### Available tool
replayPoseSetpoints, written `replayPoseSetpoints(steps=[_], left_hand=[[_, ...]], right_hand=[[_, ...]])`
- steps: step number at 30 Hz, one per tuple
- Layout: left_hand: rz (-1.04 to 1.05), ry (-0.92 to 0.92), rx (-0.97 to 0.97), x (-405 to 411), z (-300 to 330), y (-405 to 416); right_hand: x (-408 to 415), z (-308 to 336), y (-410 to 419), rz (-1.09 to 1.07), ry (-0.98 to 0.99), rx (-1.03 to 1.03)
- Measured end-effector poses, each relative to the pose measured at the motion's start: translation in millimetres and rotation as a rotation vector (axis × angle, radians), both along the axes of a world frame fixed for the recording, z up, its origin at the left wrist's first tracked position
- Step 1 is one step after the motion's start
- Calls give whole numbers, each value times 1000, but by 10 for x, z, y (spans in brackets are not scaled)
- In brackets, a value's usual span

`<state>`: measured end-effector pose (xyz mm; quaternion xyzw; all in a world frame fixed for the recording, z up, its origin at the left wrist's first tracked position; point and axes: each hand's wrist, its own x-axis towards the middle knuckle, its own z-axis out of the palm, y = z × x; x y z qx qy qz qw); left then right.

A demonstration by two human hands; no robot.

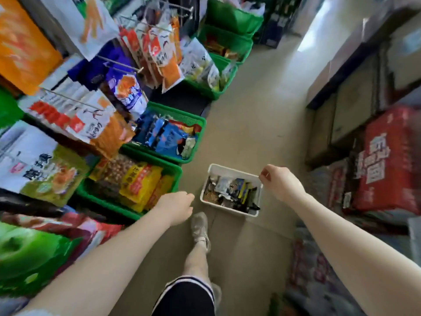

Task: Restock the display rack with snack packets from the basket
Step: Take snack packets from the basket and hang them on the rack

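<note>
Shop floor [255,124] in a pale tan colour runs down the middle of a narrow aisle. On the left stands the display rack [127,65], with metal hooks that hold hanging snack bags in orange, white and purple. Below the hooks sit green crates [177,117] full of more packets, blue ones in one crate and yellow ones in the next. A white basket [230,171] sits on the floor in the aisle, just beside the nearest green crate. It holds a jumble of small snack packets [234,190], mostly dark with a bit of yellow and white. The right hand [279,182] hangs over the right edge of the basket with its fingers curled in, and it looks like it holds nothing, though the picture is blurry. The left hand [176,207] is loosely closed too, near the corner of the yellow-packet crate, and it grips nothing. One leg and a pale shoe [200,225] stand between the two arms. Red boxes [385,165] are stacked on the right.
</note>
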<state>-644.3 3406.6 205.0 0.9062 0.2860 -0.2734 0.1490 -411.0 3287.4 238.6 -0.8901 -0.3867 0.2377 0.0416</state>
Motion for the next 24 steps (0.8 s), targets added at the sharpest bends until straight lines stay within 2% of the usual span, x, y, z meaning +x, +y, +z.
replayPoseSetpoints(steps=[9,18,21,24], left_hand=[[-100,117,-207,1575,-1393,852],[-107,159,-273,2358,-3809,881],[-144,131,-247,2439,-4619,665],[-186,101,-204,2548,-5305,437]], right_hand=[[1196,-1394,189,-357,184,-173],[1446,-3931,383,-374,320,-336],[1503,-4697,322,-519,258,-262],[1542,-5246,176,-719,323,-192]])
